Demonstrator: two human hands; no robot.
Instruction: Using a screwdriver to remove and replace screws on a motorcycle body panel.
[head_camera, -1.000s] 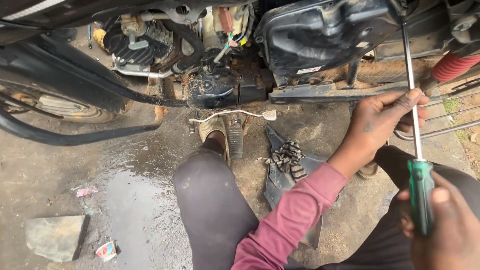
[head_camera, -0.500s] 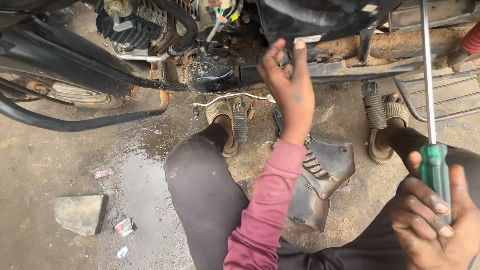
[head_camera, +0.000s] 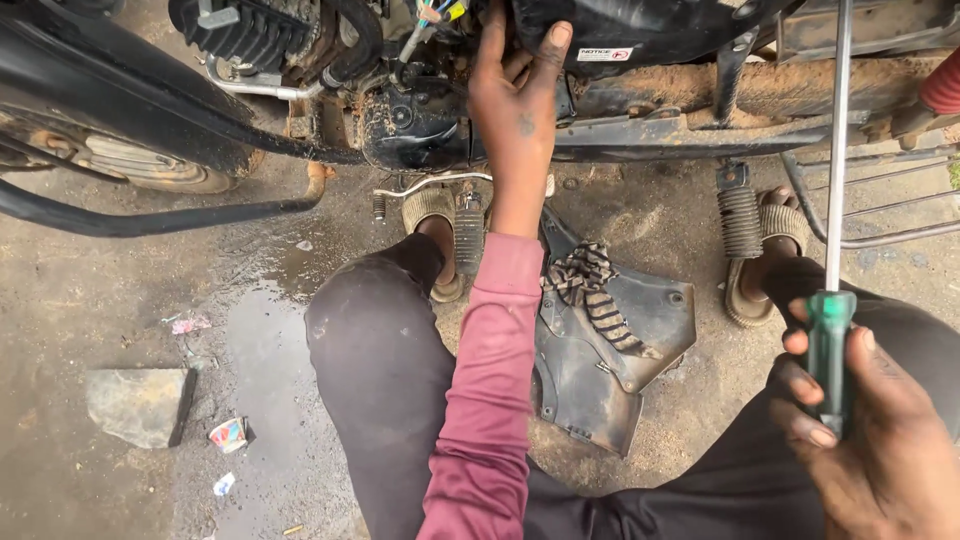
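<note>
Two hands | right hand (head_camera: 880, 430) fist-closed on ribbed green screwdriver (head_camera: 830, 350) | left hand (head_camera: 515, 100) fingers spread, seemingly empty, on greasy engine (head_camera: 415, 125)

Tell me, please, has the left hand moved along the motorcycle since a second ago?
Yes. The left hand moved from the right, near the screwdriver shaft, leftward along the motorcycle frame to the dark engine casing.

The ground (head_camera: 130, 270) is bare, gritty concrete, with a wet dark patch (head_camera: 255, 360) at near left. A flat grey stone (head_camera: 135, 405) lies on it at far left, with small litter scraps (head_camera: 228, 435) just right of it. In the middle lies a black plastic cover panel (head_camera: 610, 360), a striped rag (head_camera: 590, 290) on top.
</note>
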